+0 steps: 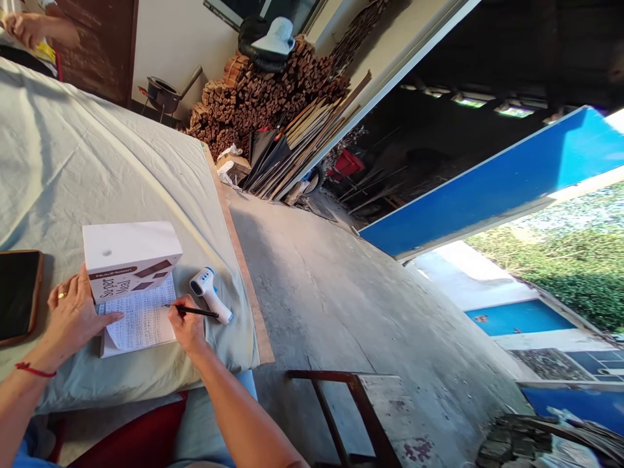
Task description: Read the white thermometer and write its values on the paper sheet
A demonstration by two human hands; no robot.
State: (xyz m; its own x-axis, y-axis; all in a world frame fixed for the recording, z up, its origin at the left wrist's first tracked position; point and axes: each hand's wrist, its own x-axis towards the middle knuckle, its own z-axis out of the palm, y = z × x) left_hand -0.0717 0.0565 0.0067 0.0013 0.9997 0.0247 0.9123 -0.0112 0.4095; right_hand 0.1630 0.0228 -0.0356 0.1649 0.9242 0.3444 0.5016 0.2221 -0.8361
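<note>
A black pen (197,311) is gripped in my right hand (186,323), its tip over the right side of a page full of handwriting. The written page (139,318) lies on a pad or notebook at the table's near edge. My left hand (75,309) rests at the page's left side, thumb stretched onto the paper and fingers reaching up beside a white box (131,244) with brown print. That box stands at the top of the page and hides part of it. A white and blue infrared thermometer (212,296) lies just right of my right hand.
A phone in a brown case (18,296) lies at the left. The pale tablecloth (97,169) covers the table up to its wooden edge (244,273). Another person's hands (29,27) show at top left. Stacked firewood (248,91) and a wooden chair (361,403) stand beyond the table.
</note>
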